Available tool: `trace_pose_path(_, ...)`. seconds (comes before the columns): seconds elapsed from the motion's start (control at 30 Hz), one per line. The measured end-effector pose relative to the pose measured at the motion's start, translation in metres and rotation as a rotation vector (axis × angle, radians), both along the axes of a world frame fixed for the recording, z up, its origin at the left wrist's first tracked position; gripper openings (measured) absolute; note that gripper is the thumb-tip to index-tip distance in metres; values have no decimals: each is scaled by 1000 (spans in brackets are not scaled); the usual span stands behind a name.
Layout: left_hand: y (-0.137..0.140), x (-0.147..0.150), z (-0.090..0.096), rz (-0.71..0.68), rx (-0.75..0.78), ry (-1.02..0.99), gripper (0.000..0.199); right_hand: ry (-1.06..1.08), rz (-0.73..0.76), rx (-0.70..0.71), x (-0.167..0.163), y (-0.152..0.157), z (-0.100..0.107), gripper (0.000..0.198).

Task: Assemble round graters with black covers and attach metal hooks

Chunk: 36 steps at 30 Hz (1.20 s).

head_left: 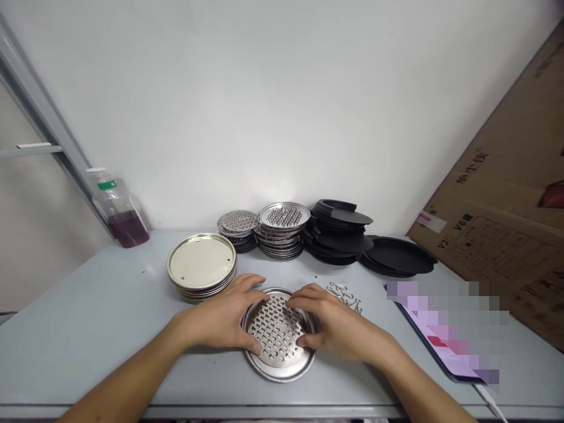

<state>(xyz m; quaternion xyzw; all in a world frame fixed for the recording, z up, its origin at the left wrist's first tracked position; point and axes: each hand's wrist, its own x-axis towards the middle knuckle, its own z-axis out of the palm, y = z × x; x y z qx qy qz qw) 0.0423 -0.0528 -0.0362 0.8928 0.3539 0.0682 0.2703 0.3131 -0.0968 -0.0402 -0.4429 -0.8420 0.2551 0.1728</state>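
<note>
A round metal grater disc (277,329) with rows of raised holes lies inside a shallow silver metal dish (282,375) near the table's front edge. My left hand (227,317) grips the disc's left edge, thumb at the lower left and fingertips at the upper left. From the other side, my right hand (330,323) holds the right edge between thumb and fingers. Whether the disc touches the dish all round is hidden by my hands. Several small bent metal wire pieces (346,296) lie just beyond my right hand.
Left stands a stack of cream metal lids (202,261). Along the wall are dark perforated discs (238,223), silver grater discs (284,217), black round parts (339,235) and a black tray (396,255). A bottle (126,220), a phone (440,335) and a cardboard box (497,223) flank them.
</note>
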Motion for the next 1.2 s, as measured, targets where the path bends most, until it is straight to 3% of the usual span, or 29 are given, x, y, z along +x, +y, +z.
trace_pose_path(0.43, -1, 2, -2, -17, -40, 6, 86, -36, -11, -115, 4, -6, 7, 59)
trace_pose_path(1.03, 0, 2, -3, -39, -51, 34, 87, 4, 38, -68, 3, -4, 6, 58)
trace_pose_path(1.2, 0, 1, 0, -28, -80, -5, 62, 12, 36, -69, 5, -3, 6, 62)
